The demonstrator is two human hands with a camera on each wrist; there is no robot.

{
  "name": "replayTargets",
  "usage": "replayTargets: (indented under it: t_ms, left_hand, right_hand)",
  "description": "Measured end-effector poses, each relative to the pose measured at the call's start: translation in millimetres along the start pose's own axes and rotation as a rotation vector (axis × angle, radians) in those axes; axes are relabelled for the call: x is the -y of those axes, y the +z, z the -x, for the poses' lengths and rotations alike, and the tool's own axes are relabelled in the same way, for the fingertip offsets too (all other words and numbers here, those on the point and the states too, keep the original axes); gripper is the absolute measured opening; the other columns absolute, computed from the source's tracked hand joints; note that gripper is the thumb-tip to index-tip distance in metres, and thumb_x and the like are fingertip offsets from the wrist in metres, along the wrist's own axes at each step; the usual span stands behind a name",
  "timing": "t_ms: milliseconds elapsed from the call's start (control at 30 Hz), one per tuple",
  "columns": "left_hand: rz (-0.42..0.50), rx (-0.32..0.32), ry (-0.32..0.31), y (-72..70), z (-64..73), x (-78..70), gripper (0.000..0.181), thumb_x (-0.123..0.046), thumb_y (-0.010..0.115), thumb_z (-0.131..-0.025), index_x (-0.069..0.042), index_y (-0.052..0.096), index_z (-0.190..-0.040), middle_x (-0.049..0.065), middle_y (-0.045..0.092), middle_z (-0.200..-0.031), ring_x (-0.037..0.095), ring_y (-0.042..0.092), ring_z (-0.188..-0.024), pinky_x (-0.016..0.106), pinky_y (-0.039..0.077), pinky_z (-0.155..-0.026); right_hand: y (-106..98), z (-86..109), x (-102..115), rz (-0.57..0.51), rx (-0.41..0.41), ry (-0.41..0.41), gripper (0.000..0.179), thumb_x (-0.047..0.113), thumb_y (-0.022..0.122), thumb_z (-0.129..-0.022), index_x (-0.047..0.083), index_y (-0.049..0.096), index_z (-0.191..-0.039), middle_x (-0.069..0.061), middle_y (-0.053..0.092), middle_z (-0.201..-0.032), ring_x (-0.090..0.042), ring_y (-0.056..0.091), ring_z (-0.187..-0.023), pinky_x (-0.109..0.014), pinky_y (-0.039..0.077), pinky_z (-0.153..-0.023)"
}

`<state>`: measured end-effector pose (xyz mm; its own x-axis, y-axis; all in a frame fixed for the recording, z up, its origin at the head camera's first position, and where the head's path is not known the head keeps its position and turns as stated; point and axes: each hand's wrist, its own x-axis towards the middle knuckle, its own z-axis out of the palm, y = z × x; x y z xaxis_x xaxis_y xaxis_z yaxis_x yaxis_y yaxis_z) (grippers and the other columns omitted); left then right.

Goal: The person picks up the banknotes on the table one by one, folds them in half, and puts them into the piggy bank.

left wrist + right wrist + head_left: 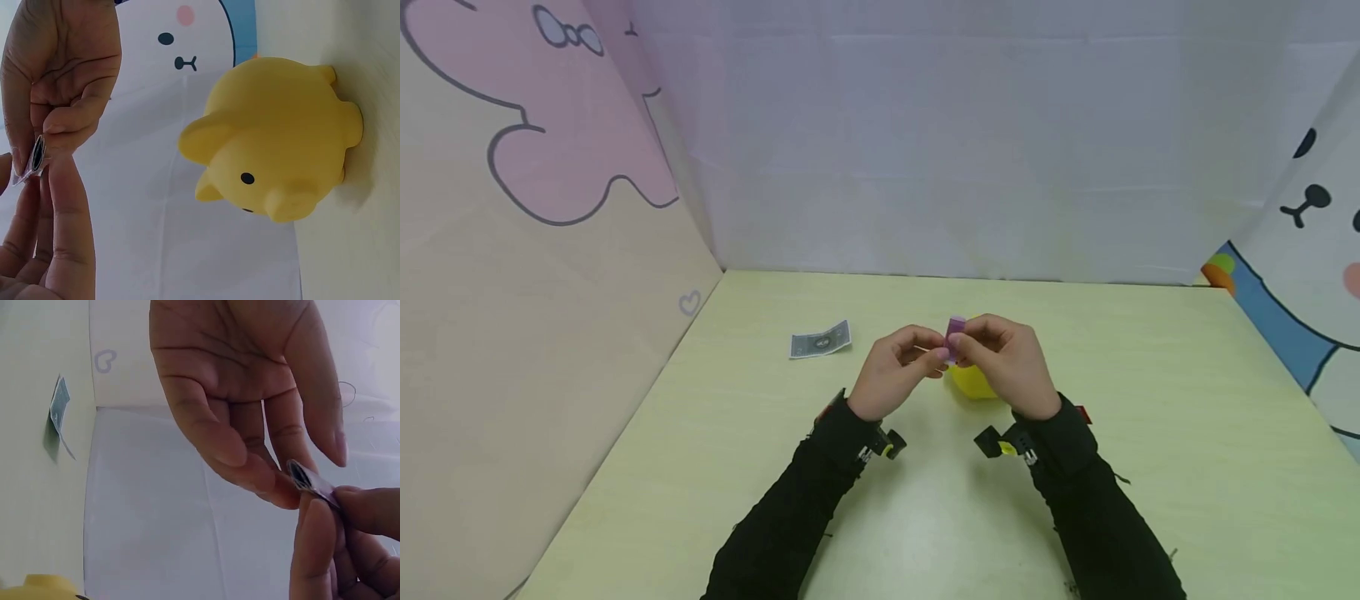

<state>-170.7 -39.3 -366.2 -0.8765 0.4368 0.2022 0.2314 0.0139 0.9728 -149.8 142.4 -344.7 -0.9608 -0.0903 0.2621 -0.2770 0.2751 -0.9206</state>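
Between thumb and curled fingers, my right hand (1013, 367) pinches a small folded purple banknote (955, 326). In the right wrist view, the layered end of the folded note (310, 481) faces the left hand. My left hand (898, 367) is beside it, fingers loosely bent at the note's edge and thumb apart from it. Whether those fingers press on the note is hard to tell. Behind and below the hands stands a yellow piggy bank (275, 137), upright on its feet; the right hand partly covers it in the head view.
A grey-green banknote (820, 342) lies on the table (760, 500) to the left, one end curled up. White cloth (955, 150) closes off the back. Printed cartoon panels stand at both sides, a pink figure (587, 150) left and a white bear (1330, 275) right.
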Motion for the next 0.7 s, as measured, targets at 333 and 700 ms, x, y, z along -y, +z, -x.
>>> replayTargets:
  t_ms: [333, 700]
  left_hand:
    - [-0.082, 0.037, 0.016, 7.3, -2.2, 10.1, 0.04, -0.016, 0.061, -0.098, -0.004, 0.052, -0.136, 0.013, 0.053, -0.14, 0.033, 0.052, -0.131, 0.039, 0.049, -0.105]
    - [-0.269, 0.056, 0.014, 22.1, -7.8, 31.4, 0.068, -0.022, 0.069, -0.093, -0.014, 0.035, -0.151, 0.002, 0.032, -0.159, 0.018, 0.029, -0.148, 0.041, 0.031, -0.12]
  right_hand:
    - [-21, -0.9, 2, -0.008, -0.109, -0.044, 0.021, 0.011, 0.066, -0.094, -0.008, 0.068, -0.101, -0.002, 0.07, -0.092, -0.009, 0.067, -0.075, -0.02, 0.059, -0.073]
    - [-46, -0.3, -19, 0.001, -0.148, -0.092, 0.024, 0.011, 0.064, -0.095, -0.009, 0.067, -0.108, 0.016, 0.067, -0.09, -0.004, 0.067, -0.077, -0.016, 0.057, -0.075]
